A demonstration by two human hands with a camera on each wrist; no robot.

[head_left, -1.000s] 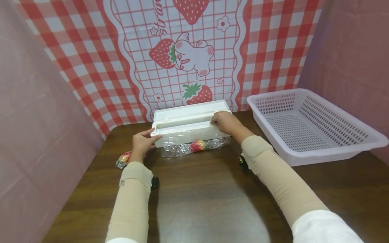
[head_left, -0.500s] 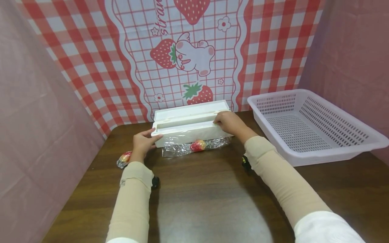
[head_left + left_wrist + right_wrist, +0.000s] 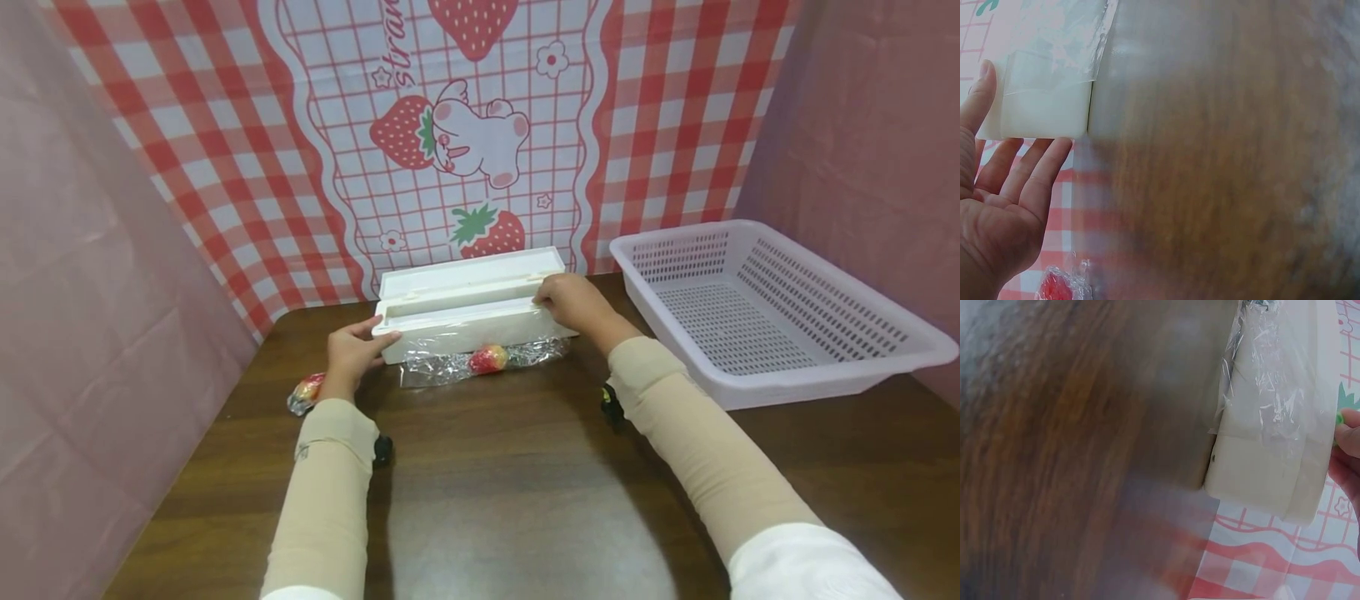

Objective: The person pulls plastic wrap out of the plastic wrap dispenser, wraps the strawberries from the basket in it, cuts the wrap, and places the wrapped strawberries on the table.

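A long white cling film dispenser [image 3: 480,325] stands on the table with its lid [image 3: 472,268] tipped back. Clear cling film [image 3: 438,369] hangs over its front edge onto the tabletop, around a red and yellow fruit [image 3: 489,358]. My left hand [image 3: 351,354] holds the dispenser's left end, thumb at the top edge, fingers against the end face. At the right part of the front edge, my right hand [image 3: 573,304] pinches a small bright green slide cutter [image 3: 1339,419], mostly hidden by the fingers. Another film-wrapped red and yellow fruit [image 3: 307,392] lies beside my left wrist.
A white perforated plastic basket [image 3: 712,375] stands to the right of my right forearm. Behind the dispenser hangs a red checked strawberry cloth [image 3: 480,125]. Pink curtains [image 3: 97,250] flank the brown wooden table [image 3: 510,492].
My right hand has slid a little to the right along the dispenser's front edge. My left hand, the film and both fruits stay in place.
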